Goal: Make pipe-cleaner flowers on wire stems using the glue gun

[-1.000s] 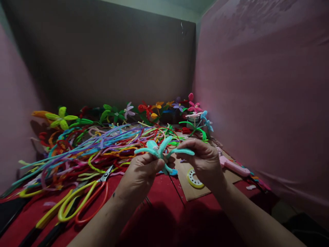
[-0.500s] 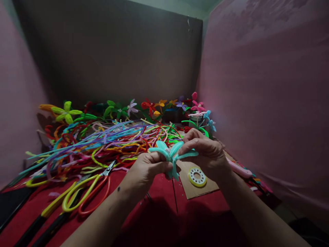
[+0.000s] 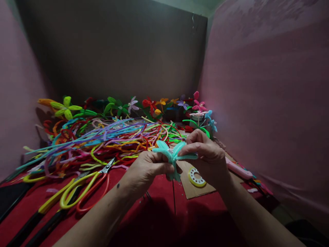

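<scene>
A turquoise pipe-cleaner flower (image 3: 178, 150) with several looped petals is held up above the table between both hands. My left hand (image 3: 147, 166) is closed, pinching the flower's base between thumb and fingers. My right hand (image 3: 207, 149) is closed on the petal at the right, thumb and forefinger pressed against it. Small pale bits show at the flower's centre. A thin dark wire (image 3: 174, 197) runs down below the flower; its upper end is hidden. Behind the right wrist lies a piece of cardboard (image 3: 189, 190) bearing a round yellow-and-white disc with holes (image 3: 191, 177).
Loose coloured pipe cleaners (image 3: 102, 137) heap across the left and middle. Red-and-yellow-handled scissors (image 3: 93, 192) and yellow-and-black-handled pliers (image 3: 55, 202) lie at left on the red cloth (image 3: 156, 209). Finished flowers (image 3: 66, 108) line the back. A pink tool (image 3: 239, 169) lies at right.
The flower and both hands have shifted slightly right in view. The right petal looks flatter and straighter under my right fingers. Both hands keep their hold.
</scene>
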`<state>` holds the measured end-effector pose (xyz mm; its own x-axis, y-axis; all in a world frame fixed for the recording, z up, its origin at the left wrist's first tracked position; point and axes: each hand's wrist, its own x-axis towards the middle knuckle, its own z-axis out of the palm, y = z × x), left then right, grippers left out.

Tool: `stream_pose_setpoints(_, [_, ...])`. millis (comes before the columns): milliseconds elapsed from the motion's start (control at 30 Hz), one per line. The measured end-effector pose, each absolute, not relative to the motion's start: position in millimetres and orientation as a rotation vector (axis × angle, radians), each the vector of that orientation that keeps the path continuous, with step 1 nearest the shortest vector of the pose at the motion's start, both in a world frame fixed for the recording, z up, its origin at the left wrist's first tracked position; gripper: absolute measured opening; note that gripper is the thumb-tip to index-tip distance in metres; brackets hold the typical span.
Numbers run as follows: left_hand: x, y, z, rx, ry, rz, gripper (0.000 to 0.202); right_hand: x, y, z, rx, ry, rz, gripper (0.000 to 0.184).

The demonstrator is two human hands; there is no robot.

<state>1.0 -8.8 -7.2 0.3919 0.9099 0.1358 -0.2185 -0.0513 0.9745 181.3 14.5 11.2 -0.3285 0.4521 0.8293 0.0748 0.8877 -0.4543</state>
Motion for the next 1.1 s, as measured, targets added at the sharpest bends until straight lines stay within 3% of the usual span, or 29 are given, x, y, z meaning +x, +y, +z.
stream_pose_setpoints(433, [0,-10,-5,1.344,0.815,1.021,0.008,173,10,4,-0.406,-1.866,-0.013,0.029])
stream_pose_setpoints(600, [-1,-12,-2,1.377,0.865,1.029,0.010,169,8,-7,-0.451,-1.805,-0.024,0.034])
stream_pose_setpoints(733, [0,-15,4,1.380,0.925,1.058,0.014,164,-1,-16,-0.552,-1.554,0.331,0.032])
stream_pose_setpoints(833, [3,-19,8,1.400,0.952,1.052,0.012,161,-7,-20,-0.563,-1.434,0.872,0.018])
stream_pose_setpoints(933, [6,-23,11,1.418,0.958,1.049,0.008,159,-10,-19,-0.479,-1.296,1.392,0.016])
stream_pose_setpoints(1100, [8,-27,14,1.454,0.902,1.037,0.008,157,-13,-15,-0.425,-1.112,1.658,0.017])
